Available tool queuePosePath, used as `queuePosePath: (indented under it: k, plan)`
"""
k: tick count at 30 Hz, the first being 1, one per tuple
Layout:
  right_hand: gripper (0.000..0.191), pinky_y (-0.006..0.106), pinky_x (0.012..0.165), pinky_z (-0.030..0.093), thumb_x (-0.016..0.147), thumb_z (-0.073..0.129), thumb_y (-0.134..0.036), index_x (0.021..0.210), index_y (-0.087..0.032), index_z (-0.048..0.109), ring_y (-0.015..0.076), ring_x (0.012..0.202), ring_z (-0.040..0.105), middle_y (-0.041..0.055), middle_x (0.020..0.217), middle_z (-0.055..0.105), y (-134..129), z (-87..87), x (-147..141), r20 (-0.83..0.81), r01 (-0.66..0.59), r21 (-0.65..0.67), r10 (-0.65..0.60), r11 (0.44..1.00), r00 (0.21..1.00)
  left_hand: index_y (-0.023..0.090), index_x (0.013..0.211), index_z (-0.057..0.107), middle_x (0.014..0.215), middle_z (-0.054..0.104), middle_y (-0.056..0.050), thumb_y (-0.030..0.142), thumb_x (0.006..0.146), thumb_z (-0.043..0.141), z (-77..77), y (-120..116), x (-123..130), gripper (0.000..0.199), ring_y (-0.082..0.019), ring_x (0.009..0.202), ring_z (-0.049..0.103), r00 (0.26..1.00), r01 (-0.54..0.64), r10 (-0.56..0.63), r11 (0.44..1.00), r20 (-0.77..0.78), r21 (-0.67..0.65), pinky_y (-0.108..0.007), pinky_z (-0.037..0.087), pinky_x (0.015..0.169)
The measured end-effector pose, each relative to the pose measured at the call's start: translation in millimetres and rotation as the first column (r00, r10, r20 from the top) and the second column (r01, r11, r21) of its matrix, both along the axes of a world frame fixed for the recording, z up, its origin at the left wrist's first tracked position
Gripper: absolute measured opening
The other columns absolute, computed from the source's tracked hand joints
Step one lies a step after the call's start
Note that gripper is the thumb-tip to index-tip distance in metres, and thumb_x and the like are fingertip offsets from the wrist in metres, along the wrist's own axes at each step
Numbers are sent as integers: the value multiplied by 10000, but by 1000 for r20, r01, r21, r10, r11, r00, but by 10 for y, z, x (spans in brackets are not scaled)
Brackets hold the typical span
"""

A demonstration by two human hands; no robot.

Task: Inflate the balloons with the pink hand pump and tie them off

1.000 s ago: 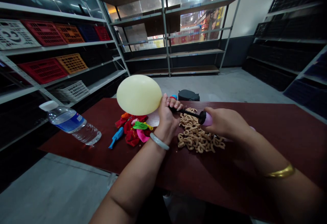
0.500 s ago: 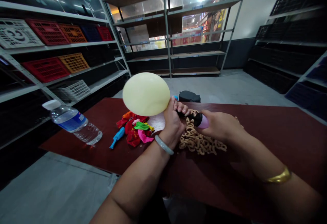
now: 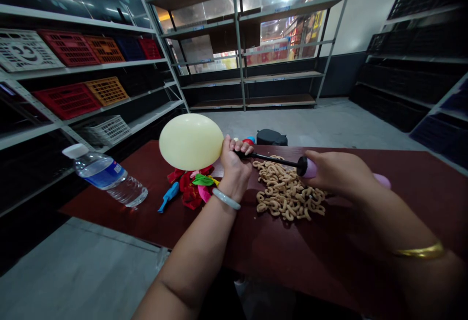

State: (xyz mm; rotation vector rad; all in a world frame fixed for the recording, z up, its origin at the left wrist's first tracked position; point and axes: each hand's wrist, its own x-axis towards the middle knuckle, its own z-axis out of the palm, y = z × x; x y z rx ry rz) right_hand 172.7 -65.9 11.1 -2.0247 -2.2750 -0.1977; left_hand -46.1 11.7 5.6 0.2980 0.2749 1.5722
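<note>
A pale yellow inflated balloon (image 3: 190, 141) sits at the left end of a hand balloon pump (image 3: 276, 160). My left hand (image 3: 236, 166) is closed around the balloon's neck and the pump's black end; the joint itself is hidden by the fingers. Wrapped round the pump's purple barrel is my right hand (image 3: 338, 171), with a long stretch of black rod showing between the two hands. Below the balloon lies a pile of flat balloons (image 3: 192, 188) in red, green, pink and yellow, with a blue one (image 3: 169, 196) at its left.
Curled brown snacks (image 3: 288, 196) lie heaped on the dark red table (image 3: 285, 247). A water bottle (image 3: 109, 176) stands at the left. Beyond the far edge is a black object (image 3: 271, 137). Shelves with plastic crates (image 3: 68, 47) line the left wall; metal racks (image 3: 239, 42) stand behind.
My right hand has moved right with the purple barrel, baring the black rod. My left hand and the balloon have shifted left and slightly down.
</note>
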Motion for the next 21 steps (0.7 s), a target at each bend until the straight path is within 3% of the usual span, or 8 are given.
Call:
queuePosePath:
  k: [4,12,16,21]
  plan:
    - [406,319,523,260,789,543,-565,1027,-243,606,257,755,675,72,909,745,-44,-55,-230,22,14,86,-16,996,1000,203,608,255,487,272,76,260,940,525,-80,-100,177,431,-63,398,318,997,82,-82,997,-3,-9,-215,273,450]
    - [358,308,581,341,812,574,-465,1069,-219,617,267,780,696,101,865,741,-136,-83,-501,-38,28,84,-25,996,999,194,599,296,493,303,64,319,958,531,-200,-330,489,446,-72,419,324,976,212,-213,977,-31,-36,-228,306,473]
    - [400,310,570,329,810,560,-532,1090,-255,632,262,755,687,84,843,738,-87,-68,-447,-100,19,15,-17,1000,995,193,587,298,475,297,65,311,951,544,-160,-239,371,454,-72,405,322,977,208,-210,977,-45,-44,-226,291,455]
    - [396,313,541,308,765,568,-596,968,-266,653,226,695,638,60,839,724,-4,-19,-146,-177,-49,-59,38,997,984,200,571,296,454,303,60,286,971,502,19,10,-35,458,-70,397,329,991,128,-128,992,-31,-4,-228,283,435]
